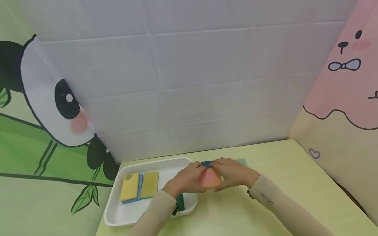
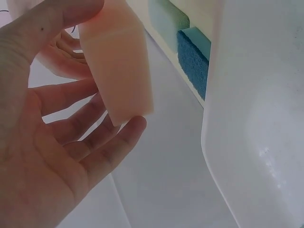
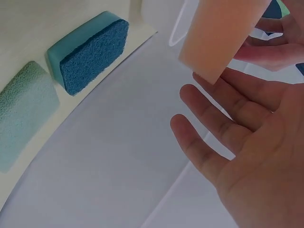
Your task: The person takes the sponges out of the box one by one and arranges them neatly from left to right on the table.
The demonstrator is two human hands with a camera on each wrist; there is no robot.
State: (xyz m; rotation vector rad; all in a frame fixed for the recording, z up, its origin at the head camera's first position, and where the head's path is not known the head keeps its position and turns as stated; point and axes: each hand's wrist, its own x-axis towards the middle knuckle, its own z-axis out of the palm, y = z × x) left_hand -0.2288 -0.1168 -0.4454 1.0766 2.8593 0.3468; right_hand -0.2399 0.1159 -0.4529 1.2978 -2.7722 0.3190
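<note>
A pink-orange sponge (image 1: pixel 210 179) is held up between both hands, over the table just right of the white basin. My left hand (image 1: pixel 189 178) grips its left side, with the thumb on one edge and the fingertips along the opposite edge, as the sponge (image 2: pixel 118 71) shows in the left wrist view. From the other side my right hand (image 1: pixel 233 172) holds it, fingers spread along its edge; the right thumb is outside the right wrist view. Behind the hands, a teal sponge with a dark blue scouring face (image 3: pixel 95 57) stands beside a pale green sponge (image 3: pixel 28 114).
The white basin (image 1: pixel 108 209) sits at the left of the pale yellow table (image 1: pixel 283 180). Inside it are a yellow sponge (image 1: pixel 130 186), a darker yellow one (image 1: pixel 150 185), a blue piece and a dark green piece (image 1: pixel 180 202). A white cloth wall (image 1: pixel 192 108) rises behind.
</note>
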